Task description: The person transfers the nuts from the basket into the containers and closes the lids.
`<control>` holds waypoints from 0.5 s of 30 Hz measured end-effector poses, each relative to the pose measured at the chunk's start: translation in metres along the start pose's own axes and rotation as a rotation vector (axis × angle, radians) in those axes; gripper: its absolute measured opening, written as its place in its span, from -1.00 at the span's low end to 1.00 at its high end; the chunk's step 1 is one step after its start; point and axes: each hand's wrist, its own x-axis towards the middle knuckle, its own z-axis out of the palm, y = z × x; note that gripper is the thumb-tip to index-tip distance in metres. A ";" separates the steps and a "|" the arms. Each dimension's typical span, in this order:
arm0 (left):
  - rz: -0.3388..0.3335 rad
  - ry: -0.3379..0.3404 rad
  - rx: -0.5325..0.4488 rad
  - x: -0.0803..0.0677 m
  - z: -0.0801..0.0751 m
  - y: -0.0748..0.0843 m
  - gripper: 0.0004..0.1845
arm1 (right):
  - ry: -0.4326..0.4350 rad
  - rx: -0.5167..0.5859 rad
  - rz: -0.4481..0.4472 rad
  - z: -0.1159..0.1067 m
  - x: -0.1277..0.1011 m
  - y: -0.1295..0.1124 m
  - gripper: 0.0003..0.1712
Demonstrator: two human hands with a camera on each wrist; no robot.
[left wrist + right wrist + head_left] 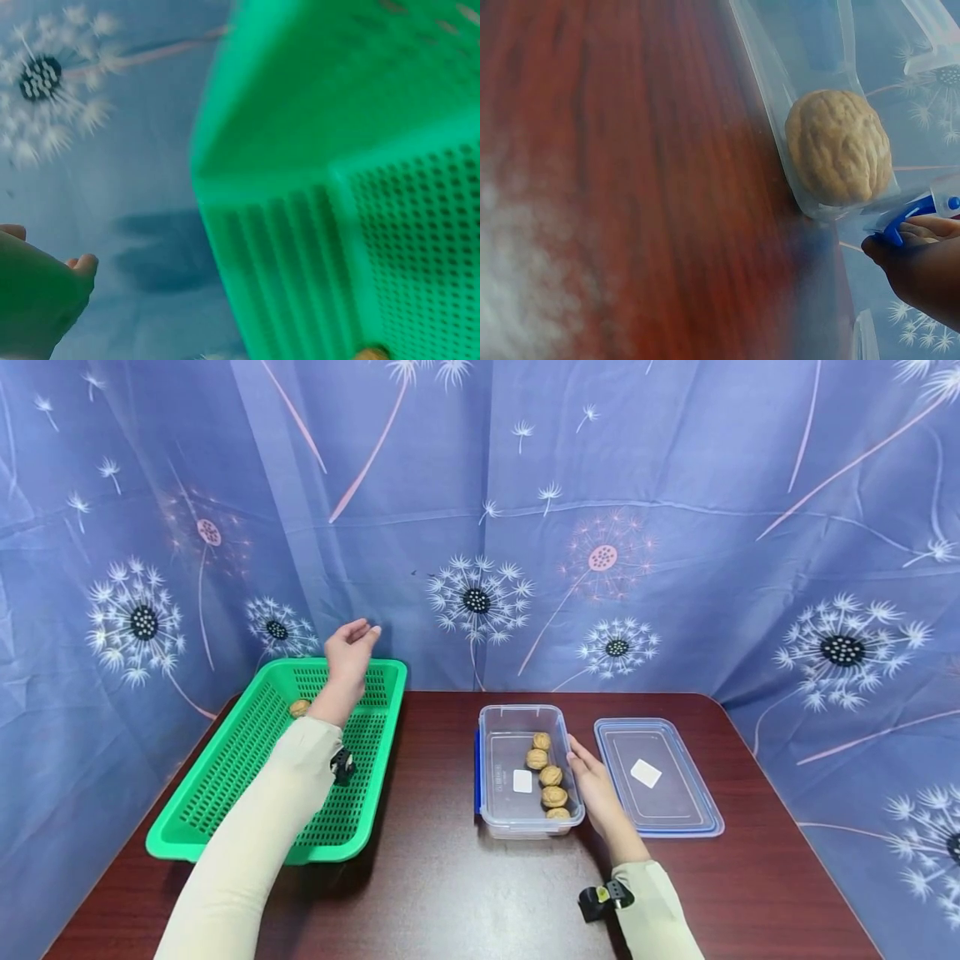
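Observation:
My left hand (349, 652) is raised over the far end of the green plastic basket (385, 760), its fingers loosely bent and no object showing in them. Inside the basket lies a walnut (299, 708) near the left wall. At its right side, a clear plastic container (498, 825) is gripped by my right hand (596, 781), with thumb and fingers at the rim and the blue latch (897, 223). Several walnuts (553, 797) sit in a row along the container's right wall. One walnut (838, 148) shows large through that wall in the right wrist view.
A clear lid (652, 802) with a blue seal and a white label lies to the right of the container. Another blue latch (477, 772) hangs on the container's left side. Behind the brown table (431, 893) hangs a blue dandelion-print curtain (420, 543).

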 end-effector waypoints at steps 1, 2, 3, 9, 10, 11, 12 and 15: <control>-0.001 0.008 0.001 0.002 -0.005 -0.001 -0.50 | 0.001 0.001 -0.002 0.000 0.000 0.000 -0.44; -0.007 0.017 0.007 0.003 -0.011 -0.003 -0.50 | 0.001 0.001 -0.005 0.000 0.000 0.000 -0.45; -0.009 0.029 0.007 0.005 -0.016 -0.005 -0.50 | 0.002 -0.001 -0.009 -0.001 0.000 0.000 -0.45; -0.011 0.129 0.034 0.013 -0.042 -0.023 -0.52 | 0.009 -0.017 -0.006 -0.001 0.001 0.001 -0.45; -0.008 0.147 0.039 0.014 -0.045 -0.026 -0.53 | 0.010 -0.021 -0.002 -0.001 0.001 0.001 -0.45; -0.006 0.163 0.047 0.015 -0.049 -0.030 -0.53 | 0.011 -0.022 0.001 -0.001 0.001 0.001 -0.45; -0.012 0.175 0.049 0.016 -0.053 -0.033 -0.53 | 0.012 -0.024 -0.001 -0.001 0.001 0.001 -0.46; -0.019 0.217 0.077 0.022 -0.064 -0.043 -0.54 | 0.012 -0.026 0.000 -0.001 0.002 0.002 -0.46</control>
